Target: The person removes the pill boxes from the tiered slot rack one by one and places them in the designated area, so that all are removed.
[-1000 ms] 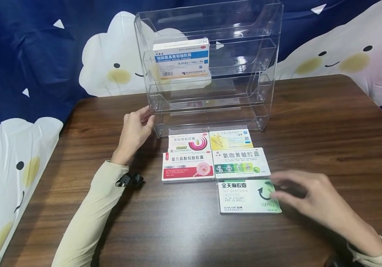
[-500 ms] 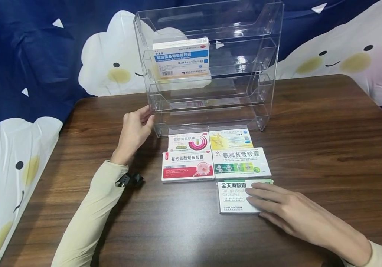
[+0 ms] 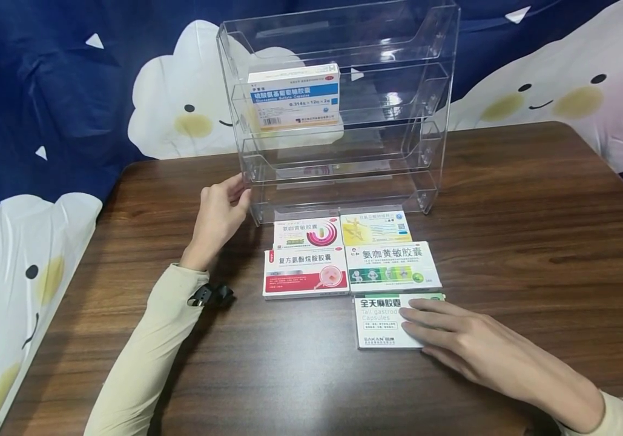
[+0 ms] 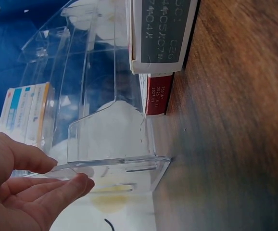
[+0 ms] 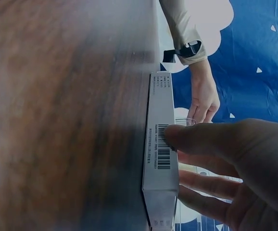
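My left hand (image 3: 217, 215) pinches the left side panel of a clear acrylic display rack (image 3: 338, 172). In the left wrist view, thumb and fingers lie on opposite faces of that panel. A white and green medicine box (image 3: 379, 327) lies flat nearest me, and my right hand (image 3: 480, 348) holds its right part. The right wrist view shows the thumb on the barcode side of this box (image 5: 159, 103), with the fingers over its top. The hand covers the box's right end in the head view.
Behind that box lie a red and white box (image 3: 306, 275), a green-striped box (image 3: 393, 266), a pink-ringed box (image 3: 303, 233) and a yellow box (image 3: 371, 227). A blue and white box (image 3: 295, 100) stands in the rack's upper left. A cloud-patterned curtain (image 3: 71, 103) hangs behind the table.
My right hand has come in from the right, over the white and green medicine box, and taken hold of it. The left hand and rack have stayed in place.
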{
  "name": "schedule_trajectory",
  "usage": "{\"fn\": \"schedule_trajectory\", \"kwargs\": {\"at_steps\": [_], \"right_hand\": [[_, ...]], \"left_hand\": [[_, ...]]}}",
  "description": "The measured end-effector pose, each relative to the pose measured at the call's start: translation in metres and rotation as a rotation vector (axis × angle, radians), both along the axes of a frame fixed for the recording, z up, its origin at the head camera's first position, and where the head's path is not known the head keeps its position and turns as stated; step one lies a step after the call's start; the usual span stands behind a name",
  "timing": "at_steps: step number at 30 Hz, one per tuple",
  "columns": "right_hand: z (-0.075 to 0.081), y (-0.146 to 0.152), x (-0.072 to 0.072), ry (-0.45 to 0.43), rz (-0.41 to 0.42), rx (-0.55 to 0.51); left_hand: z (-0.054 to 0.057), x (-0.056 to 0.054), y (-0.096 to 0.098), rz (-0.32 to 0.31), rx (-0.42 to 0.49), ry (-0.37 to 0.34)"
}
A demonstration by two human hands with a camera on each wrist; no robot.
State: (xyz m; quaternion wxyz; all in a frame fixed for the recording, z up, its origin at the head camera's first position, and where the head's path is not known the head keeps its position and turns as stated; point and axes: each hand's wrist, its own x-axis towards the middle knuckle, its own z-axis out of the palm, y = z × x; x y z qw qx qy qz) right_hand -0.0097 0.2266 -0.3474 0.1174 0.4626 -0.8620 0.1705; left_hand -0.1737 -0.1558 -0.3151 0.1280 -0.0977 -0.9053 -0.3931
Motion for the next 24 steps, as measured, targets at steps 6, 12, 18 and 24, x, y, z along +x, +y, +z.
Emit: {"fn": "schedule_trajectory", "kwargs": {"at_steps": [6,12,18,24], "right_hand": [[-0.0017,-0.0019,-0.0017,-0.003,0.005,-0.023],[-0.0023,-0.0028,-0.0021,-0.017,-0.001,-0.036],[-0.0024,-0.0034,-0.0023,-0.028,-0.011,-0.033],[-0.0028,-0.0034,-0.0040,-0.014,0.000,-0.022]], "left_hand": [[-0.0016,-0.0001,-0.0004,-0.003,0.010,0.010],[-0.0009,0.0004,0.0003,0.000,0.011,0.014],[-0.0005,0.0007,0.0007,-0.002,0.014,0.013],[-0.0005,0.0009,0.0005,-0.001,0.013,0.013]]}}
